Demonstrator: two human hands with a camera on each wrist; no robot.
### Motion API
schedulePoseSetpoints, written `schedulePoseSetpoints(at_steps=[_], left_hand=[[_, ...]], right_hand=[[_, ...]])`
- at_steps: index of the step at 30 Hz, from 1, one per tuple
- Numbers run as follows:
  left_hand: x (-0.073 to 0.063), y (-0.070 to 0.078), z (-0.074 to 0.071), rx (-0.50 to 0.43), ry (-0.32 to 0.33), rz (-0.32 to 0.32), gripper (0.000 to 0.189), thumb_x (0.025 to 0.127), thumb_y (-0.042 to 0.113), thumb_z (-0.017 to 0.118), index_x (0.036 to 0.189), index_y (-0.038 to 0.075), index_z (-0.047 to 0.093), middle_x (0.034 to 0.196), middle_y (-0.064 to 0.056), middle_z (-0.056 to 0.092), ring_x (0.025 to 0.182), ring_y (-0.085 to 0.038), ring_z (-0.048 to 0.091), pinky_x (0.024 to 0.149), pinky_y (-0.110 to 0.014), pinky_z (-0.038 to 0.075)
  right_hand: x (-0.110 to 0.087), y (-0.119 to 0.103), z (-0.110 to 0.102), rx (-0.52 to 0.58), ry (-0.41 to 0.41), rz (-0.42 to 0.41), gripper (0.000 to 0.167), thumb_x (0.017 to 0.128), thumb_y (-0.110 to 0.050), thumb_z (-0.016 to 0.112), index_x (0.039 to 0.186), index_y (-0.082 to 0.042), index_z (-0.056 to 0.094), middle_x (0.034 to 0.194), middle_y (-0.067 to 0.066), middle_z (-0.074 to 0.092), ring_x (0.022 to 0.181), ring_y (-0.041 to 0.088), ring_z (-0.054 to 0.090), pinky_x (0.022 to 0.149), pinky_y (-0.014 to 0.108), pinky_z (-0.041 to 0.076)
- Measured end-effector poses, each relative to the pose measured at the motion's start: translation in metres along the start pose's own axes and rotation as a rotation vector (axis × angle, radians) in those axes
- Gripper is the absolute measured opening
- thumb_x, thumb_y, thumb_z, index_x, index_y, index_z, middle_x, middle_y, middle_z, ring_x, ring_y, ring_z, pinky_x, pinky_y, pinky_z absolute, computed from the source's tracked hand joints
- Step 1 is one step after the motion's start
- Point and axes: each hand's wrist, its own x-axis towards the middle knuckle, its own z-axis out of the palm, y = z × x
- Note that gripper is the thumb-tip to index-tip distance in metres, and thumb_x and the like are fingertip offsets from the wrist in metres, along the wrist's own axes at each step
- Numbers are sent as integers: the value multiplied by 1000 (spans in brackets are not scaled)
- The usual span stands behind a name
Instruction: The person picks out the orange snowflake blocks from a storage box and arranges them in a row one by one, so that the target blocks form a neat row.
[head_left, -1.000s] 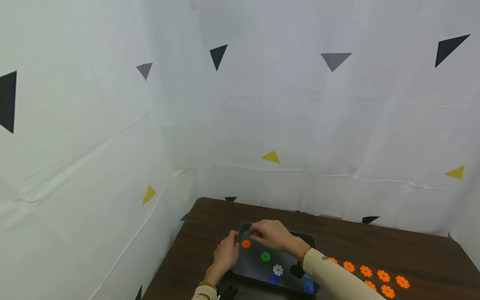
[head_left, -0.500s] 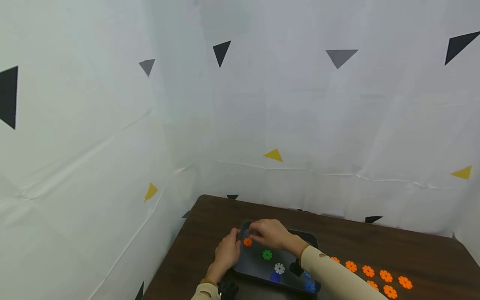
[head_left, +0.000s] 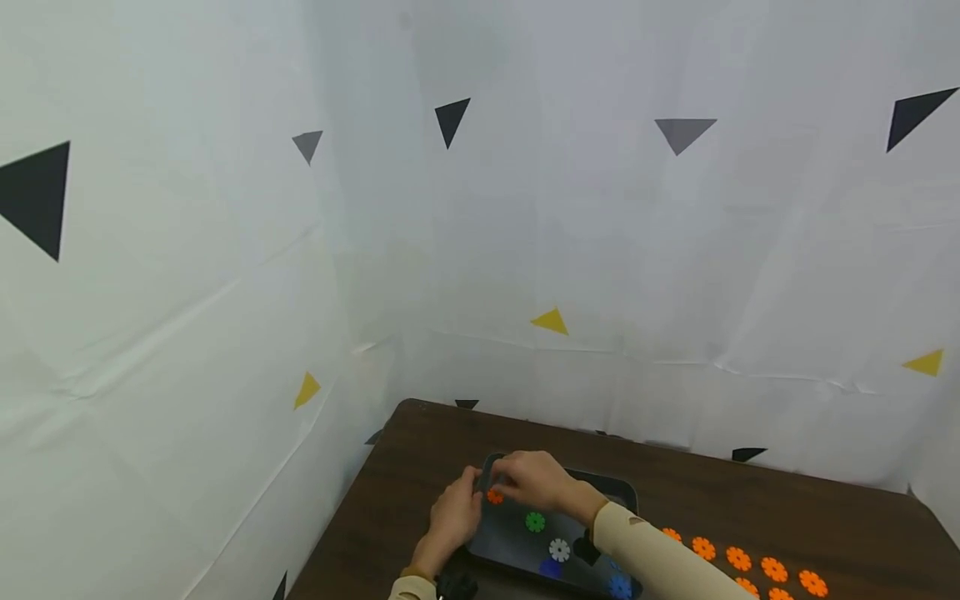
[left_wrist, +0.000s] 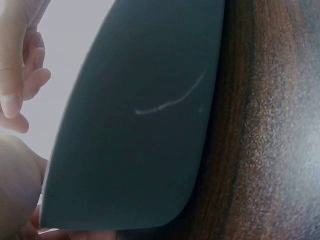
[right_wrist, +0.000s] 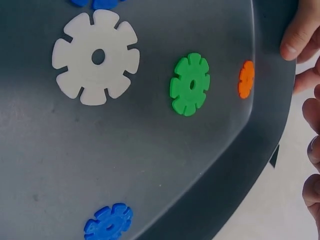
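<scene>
My left hand grips the left end of a dark grey tray, with its thumb over the rim in the right wrist view. The right hand hovers over the tray's far left corner. Its fingers are loosely bent, and I see nothing between them in the left wrist view. Notched plastic discs lie in the tray: an orange disc close to the left end, a green disc, a white disc and several blue ones, including a blue disc. The right forearm hides part of the tray.
Several orange discs lie in rows on the dark wooden table, right of the tray. White sheeting with printed triangles hangs behind and on the left. A dark wrist device is at my left wrist.
My right hand has shifted slightly left, and its fingertips now partly cover the orange disc in the head view. The left hand stays on the tray. The head view has tilted a little.
</scene>
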Motion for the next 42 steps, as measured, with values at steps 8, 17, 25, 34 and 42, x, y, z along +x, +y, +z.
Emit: schedulePoseSetpoints(at_steps=[8,17,25,34,42], left_hand=[[7,-2,4,3,34,13,31,104,10,66,134,13,61,106,-9,74,81,-25,69,62,-45,49],[8,0,4,-1,1,-23,33,103,11,68,135,14,61,109,-9,73,87,-28,71,64,-49,51],[8,0,6,43,52,5,32,103,13,68,135,14,61,104,-8,73,80,-26,69,59,-45,48],[8,1,5,40,57,-1,31,103,13,67,134,15,61,115,-12,74,93,-33,72,67,-50,53],[7,0,4,28,57,3,31,104,13,67,134,14,62,113,-12,74,92,-32,72,67,-50,53]], right_hand=[[5,5,4,-37,-12,-13,8,101,-25,74,107,-21,77,100,-9,76,78,1,65,68,23,54],[10,13,20,-64,-65,20,13,102,-30,73,113,-24,75,99,-11,75,77,-1,64,66,22,53],[13,11,24,-162,-60,70,27,97,-35,79,119,-20,75,94,-6,72,72,5,63,60,26,51],[14,11,38,-263,-68,43,21,95,-36,80,106,-20,74,88,-6,67,70,7,60,61,27,51],[15,9,41,-274,-43,58,17,94,-34,80,103,-20,75,88,-4,67,70,8,61,62,28,53]])
